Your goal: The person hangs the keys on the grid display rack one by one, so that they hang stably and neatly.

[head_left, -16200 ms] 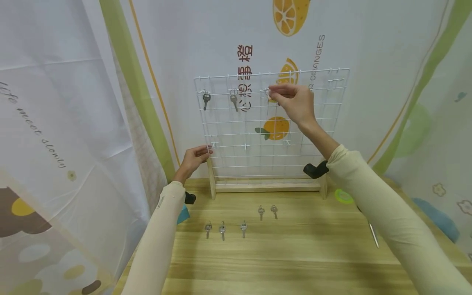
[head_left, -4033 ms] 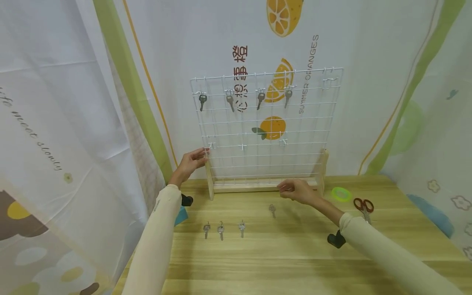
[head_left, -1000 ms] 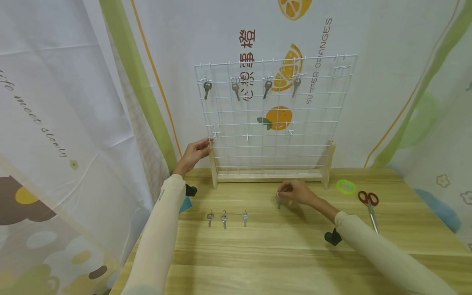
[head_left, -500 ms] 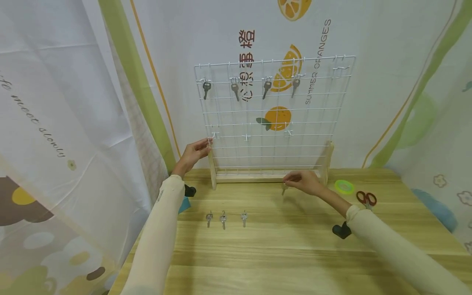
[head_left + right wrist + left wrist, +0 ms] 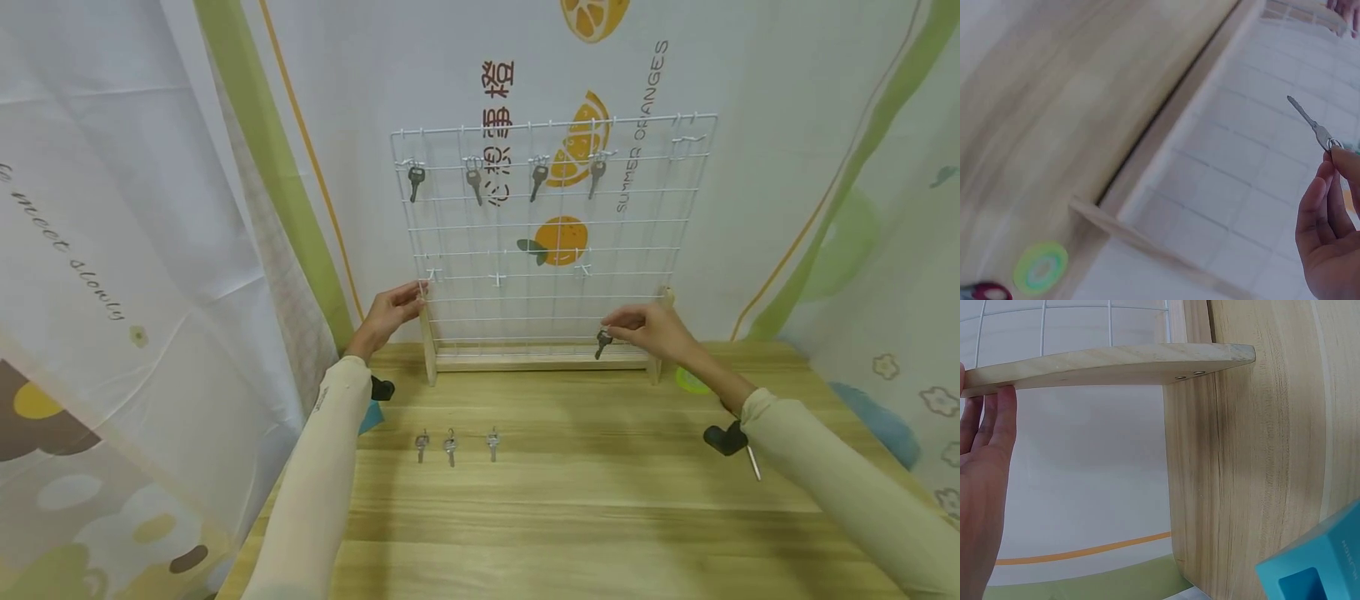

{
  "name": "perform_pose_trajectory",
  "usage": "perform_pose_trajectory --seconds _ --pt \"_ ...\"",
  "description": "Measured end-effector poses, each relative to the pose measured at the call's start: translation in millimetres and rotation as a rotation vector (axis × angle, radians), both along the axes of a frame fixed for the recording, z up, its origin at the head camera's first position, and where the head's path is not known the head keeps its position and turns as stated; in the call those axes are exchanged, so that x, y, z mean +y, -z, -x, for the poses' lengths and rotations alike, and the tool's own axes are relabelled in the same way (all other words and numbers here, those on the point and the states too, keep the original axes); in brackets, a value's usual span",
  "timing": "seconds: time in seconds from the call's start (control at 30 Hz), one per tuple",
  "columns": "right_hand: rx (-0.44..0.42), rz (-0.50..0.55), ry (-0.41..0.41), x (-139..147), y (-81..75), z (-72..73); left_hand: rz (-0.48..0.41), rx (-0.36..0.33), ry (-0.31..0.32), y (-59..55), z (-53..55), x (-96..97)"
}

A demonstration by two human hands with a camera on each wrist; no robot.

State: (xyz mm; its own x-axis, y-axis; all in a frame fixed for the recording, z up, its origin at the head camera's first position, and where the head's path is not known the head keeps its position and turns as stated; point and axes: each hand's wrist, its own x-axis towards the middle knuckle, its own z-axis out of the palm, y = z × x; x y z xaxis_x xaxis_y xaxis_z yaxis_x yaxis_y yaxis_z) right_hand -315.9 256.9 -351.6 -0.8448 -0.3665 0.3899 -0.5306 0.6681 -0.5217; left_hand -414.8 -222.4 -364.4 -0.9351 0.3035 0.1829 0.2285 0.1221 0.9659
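My right hand (image 5: 654,329) pinches a small metal key (image 5: 603,342) by its ring, in front of the lower right of a white wire grid rack (image 5: 555,225). In the right wrist view, the key (image 5: 1314,125) sticks out from the thumb and fingertips. My left hand (image 5: 390,317) holds the rack's left wooden side post (image 5: 1104,365), with the thumb on one side and fingers on the other. Several keys (image 5: 540,177) hang from hooks along the rack's upper row. Three more keys (image 5: 450,446) lie on the table, left of centre.
Bare white hooks (image 5: 497,278) sit on the lower row, and another hook (image 5: 688,142) at the upper right. A green tape roll (image 5: 1041,267) and red-handled scissors (image 5: 986,291) lie right of the rack. A blue box (image 5: 1316,562) stands at the left on the wooden table (image 5: 570,500).
Since the oldest frame, two more keys hang on the upper row. Over the last second my right hand has lifted a key off the table, up and rightward. The left hand stays at the post.
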Motion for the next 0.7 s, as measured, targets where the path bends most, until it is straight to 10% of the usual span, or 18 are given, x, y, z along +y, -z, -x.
perform_pose_trajectory --seconds 0.7 --pt "0.164 0.074 0.222 43.0 -81.4 -4.5 -0.002 0.007 0.031 0.0 -2.9 -0.9"
